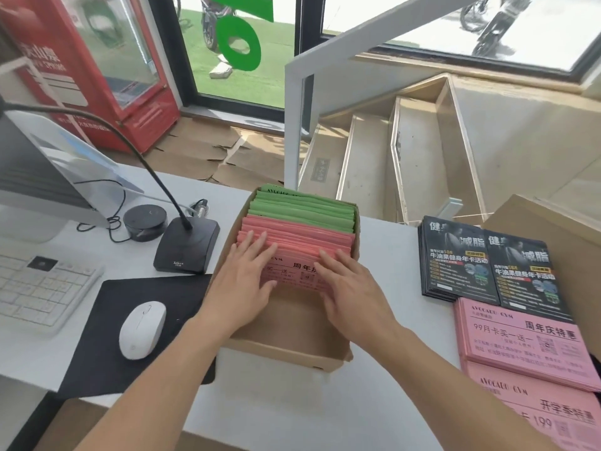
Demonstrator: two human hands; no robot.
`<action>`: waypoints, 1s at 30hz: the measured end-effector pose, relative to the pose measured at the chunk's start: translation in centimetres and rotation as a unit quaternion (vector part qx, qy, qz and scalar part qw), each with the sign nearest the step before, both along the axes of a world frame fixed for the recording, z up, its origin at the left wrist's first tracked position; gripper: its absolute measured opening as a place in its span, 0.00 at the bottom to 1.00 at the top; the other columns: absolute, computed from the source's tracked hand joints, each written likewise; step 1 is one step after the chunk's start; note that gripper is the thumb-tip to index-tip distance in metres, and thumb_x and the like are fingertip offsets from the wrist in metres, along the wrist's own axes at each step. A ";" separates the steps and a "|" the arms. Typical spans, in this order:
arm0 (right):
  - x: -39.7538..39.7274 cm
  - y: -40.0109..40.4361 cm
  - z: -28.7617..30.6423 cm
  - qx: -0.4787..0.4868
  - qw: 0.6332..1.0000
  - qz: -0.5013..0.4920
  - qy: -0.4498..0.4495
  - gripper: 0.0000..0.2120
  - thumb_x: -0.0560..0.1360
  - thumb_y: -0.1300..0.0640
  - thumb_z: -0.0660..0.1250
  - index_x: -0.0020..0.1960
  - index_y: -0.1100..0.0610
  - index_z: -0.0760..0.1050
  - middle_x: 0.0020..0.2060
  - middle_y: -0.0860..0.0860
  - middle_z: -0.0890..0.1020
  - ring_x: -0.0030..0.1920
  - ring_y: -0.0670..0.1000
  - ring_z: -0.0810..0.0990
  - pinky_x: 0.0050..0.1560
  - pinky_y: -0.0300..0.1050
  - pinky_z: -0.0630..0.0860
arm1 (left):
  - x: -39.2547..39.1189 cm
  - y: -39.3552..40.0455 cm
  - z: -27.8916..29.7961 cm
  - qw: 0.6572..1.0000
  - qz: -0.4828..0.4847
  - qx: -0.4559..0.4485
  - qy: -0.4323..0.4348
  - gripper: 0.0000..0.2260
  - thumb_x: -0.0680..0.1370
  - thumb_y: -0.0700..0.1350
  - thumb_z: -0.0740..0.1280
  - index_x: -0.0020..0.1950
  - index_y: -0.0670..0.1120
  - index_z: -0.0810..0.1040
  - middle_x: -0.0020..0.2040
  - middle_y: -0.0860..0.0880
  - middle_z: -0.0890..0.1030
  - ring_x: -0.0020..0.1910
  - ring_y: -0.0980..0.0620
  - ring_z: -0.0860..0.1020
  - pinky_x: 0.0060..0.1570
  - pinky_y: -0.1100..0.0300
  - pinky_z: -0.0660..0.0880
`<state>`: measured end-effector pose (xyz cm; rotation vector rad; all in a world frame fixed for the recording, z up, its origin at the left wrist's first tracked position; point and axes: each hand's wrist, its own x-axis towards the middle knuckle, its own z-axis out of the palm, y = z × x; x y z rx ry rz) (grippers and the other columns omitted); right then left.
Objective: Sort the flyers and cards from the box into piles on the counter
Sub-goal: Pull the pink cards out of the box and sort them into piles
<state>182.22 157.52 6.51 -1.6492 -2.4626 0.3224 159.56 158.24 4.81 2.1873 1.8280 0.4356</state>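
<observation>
Your fingers lie nearly straight and a little spread, the left hand [248, 275] and the right hand [349, 283] both resting on the top edges of the pink flyers [297, 247] that stand on end in the box [286, 323]; whether any fingertip has hooked behind a sheet cannot be told. The front pink flyer leans toward you between your palms. Behind the pink ones, at 12 o'clock in the box, stand the green flyers [304, 206], untouched.

Risks, as I judge them: with flat fingers you may peel off only part of the bundle, so the rest slumps forward into the bare near half of the box and mixes its order. Lift too fast and loose sheets could fan out over the box wall. Pull toward you and the box itself may slide on the white counter [383, 255].

Outward now. At 3 o'clock lie two stacks of black cards [455, 262], side by side, and at 4 o'clock two pink piles [523, 343], one overlapping the other near the counter edge; a careless drop there could push them off. At 9 o'clock a microphone base [185, 245] stands just beside the box, and at 8 o'clock the mouse [142, 328] sits on its black mat [130, 320], so keep your left elbow in
</observation>
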 end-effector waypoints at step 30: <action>-2.4 0.3 1.2 0.011 1.000 -0.027 -0.009 0.31 0.76 0.61 0.64 0.73 0.39 0.61 0.48 0.45 0.84 0.49 0.53 0.82 0.46 0.48 0.75 | 0.3 -1.4 0.5 0.994 0.021 0.011 -0.104 0.19 0.80 0.48 0.69 0.70 0.49 0.72 0.82 0.58 0.54 0.81 0.57 0.45 0.72 0.58 0.64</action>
